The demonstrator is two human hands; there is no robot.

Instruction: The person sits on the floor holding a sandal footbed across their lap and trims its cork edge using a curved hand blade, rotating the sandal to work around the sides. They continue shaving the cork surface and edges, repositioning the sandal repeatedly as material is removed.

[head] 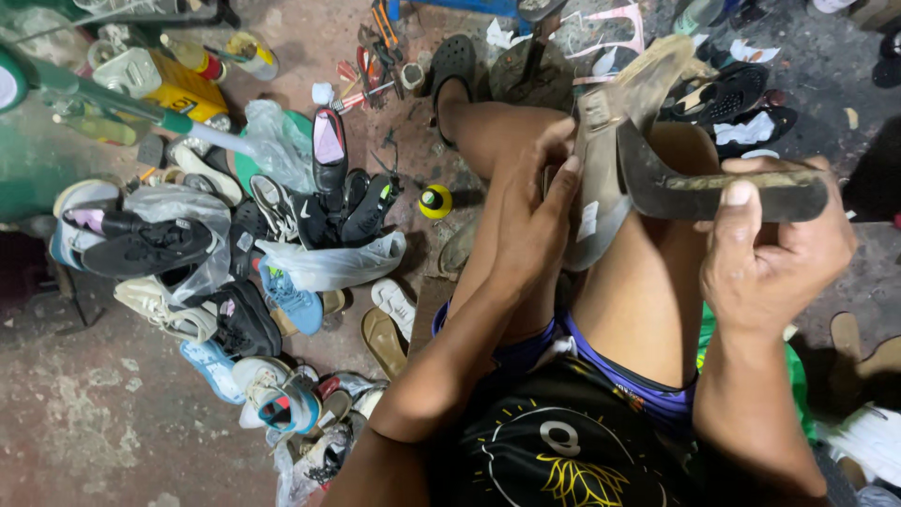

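I sit on the floor with a worn sandal (610,160) held over my knees, sole side up. Its dark strap or peeled sole layer (713,192) stands away from the pale, dirty insole. My left hand (535,221) presses flat against the sandal's left edge, fingers pointing up. My right hand (774,249) grips the dark curved piece, thumb on top of it. My bare legs lie below both hands.
A heap of shoes and sneakers (235,263), some in plastic bags (328,263), covers the floor at left. A yellow can (183,89), small bottles, a yellow ball (435,201) and pliers (383,33) lie further off. Black sandals (727,99) rest at upper right.
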